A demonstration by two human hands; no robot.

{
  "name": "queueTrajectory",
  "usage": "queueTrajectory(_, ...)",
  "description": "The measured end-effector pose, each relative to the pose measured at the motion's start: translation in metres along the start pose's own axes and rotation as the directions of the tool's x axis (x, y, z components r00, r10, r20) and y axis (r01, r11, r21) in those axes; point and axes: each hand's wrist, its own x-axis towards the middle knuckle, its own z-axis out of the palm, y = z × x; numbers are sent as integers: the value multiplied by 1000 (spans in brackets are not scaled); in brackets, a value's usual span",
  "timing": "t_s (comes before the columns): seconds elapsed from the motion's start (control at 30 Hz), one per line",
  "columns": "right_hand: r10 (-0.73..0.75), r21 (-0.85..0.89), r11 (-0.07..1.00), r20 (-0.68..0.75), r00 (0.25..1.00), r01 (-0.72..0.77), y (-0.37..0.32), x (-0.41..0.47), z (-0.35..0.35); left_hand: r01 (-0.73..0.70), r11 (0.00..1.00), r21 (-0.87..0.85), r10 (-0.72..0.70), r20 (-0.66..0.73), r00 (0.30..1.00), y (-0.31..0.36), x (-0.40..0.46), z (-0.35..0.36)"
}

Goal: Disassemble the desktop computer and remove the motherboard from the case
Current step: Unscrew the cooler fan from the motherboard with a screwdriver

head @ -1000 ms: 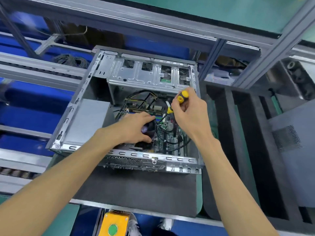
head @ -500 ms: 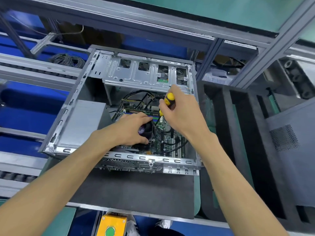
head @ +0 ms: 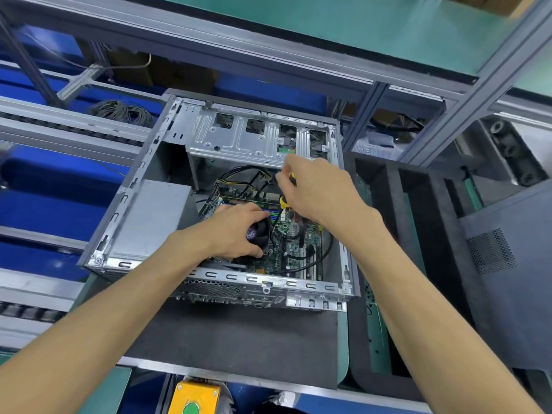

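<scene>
The open desktop case (head: 125, 222) lies on its side on a dark mat. Inside it sits the green motherboard (head: 294, 243) with black cables across it. My left hand (head: 236, 231) rests on the black CPU fan (head: 263, 231), fingers curled over its top. My right hand (head: 313, 189) grips a yellow and black screwdriver (head: 283, 201), mostly hidden by my fingers, its tip pointing down at the board near the far edge. The grey power supply (head: 155, 216) fills the case's left part.
A metal drive cage (head: 251, 138) spans the far side of the case. Black foam trays (head: 418, 249) and a grey side panel (head: 507, 264) stand to the right. Conveyor rails (head: 59, 135) run along the left. A yellow button box (head: 197, 395) sits below the bench edge.
My right hand has moved with the screwdriver to the left and deeper over the board, covering most of the handle. The left hand has stayed on the fan.
</scene>
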Motion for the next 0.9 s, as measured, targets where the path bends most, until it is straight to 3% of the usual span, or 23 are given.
queueTrajectory(0.13, -11, 39, 999, 26, 1000, 10, -1, 0, -1, 1, 1000, -7, -1, 6, 1000, 0, 0, 0)
queueTrajectory(0.27, 27, -63, 998, 22, 999, -26, -1, 0, 1, 0, 1000, -5, 0, 6, 1000, 1, 1, 1)
queueTrajectory(0.4, 5, 58, 998, 90, 996, -10, 3, -4, 0, -9, 1000, -20, 9, 6, 1000, 1, 3, 2)
queueTrajectory(0.67, -53, 132, 991, 181, 982, 29, 15, -13, -4, -21, 999, -33, 21, -4, 1000, 4, 5, 3)
queueTrajectory(0.83, 86, -18, 996, 112, 990, -85, 15, -9, -1, -30, 999, -31, 31, 9, 999, 4, 6, 3)
queueTrajectory(0.9, 81, 13, 997, 103, 991, -82, 15, -9, 0, -34, 999, -25, 35, 11, 999, 4, 6, 2)
